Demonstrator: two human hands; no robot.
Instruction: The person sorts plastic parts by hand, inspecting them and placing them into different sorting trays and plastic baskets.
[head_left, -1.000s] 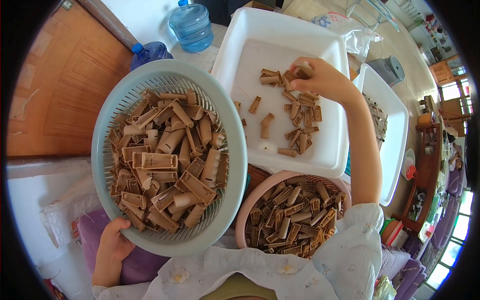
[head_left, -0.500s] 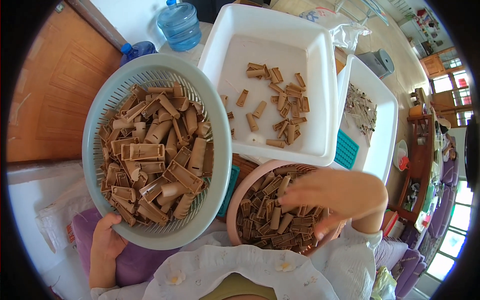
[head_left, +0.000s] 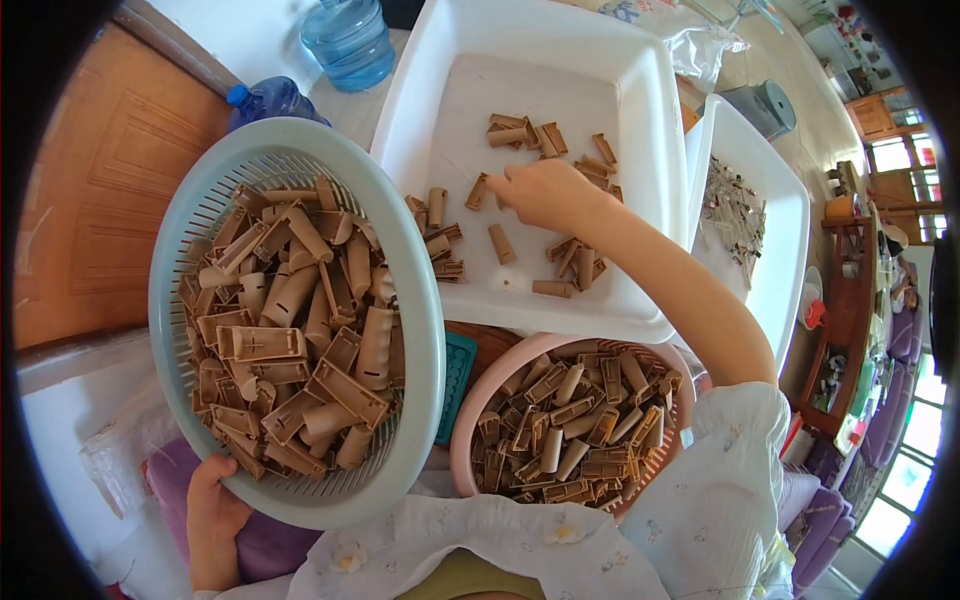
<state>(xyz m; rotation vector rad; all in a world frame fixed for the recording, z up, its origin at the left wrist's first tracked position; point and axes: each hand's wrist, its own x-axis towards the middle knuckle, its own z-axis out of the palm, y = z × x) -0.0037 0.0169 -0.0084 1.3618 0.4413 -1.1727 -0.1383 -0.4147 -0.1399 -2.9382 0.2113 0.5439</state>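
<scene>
My left hand (head_left: 215,505) grips the near rim of a grey-green slotted basket (head_left: 430,360), its thumb over the edge. The basket is tilted and heaped with larger brown half-round plastic pieces (head_left: 290,290). My right hand (head_left: 550,195) reaches into a white tub (head_left: 655,240), fingers curled down and together among scattered brown plastic pieces (head_left: 502,243); whatever lies between its fingertips is hidden. Close to my body stands a pink basket (head_left: 467,420), filled with smaller brown plastic pieces (head_left: 570,410).
A second white tub (head_left: 790,270) to the right holds a pile of thin scraps (head_left: 735,215). Blue water jugs (head_left: 350,45) stand at the far left, near a wooden door (head_left: 110,190). A teal tray (head_left: 456,385) lies between the baskets. Behind the tubs is a grey bin (head_left: 765,108).
My right hand has moved from over the pink basket, up and left into the white tub. The grey-green basket has shifted slightly left and down, uncovering more pieces at the tub's left side.
</scene>
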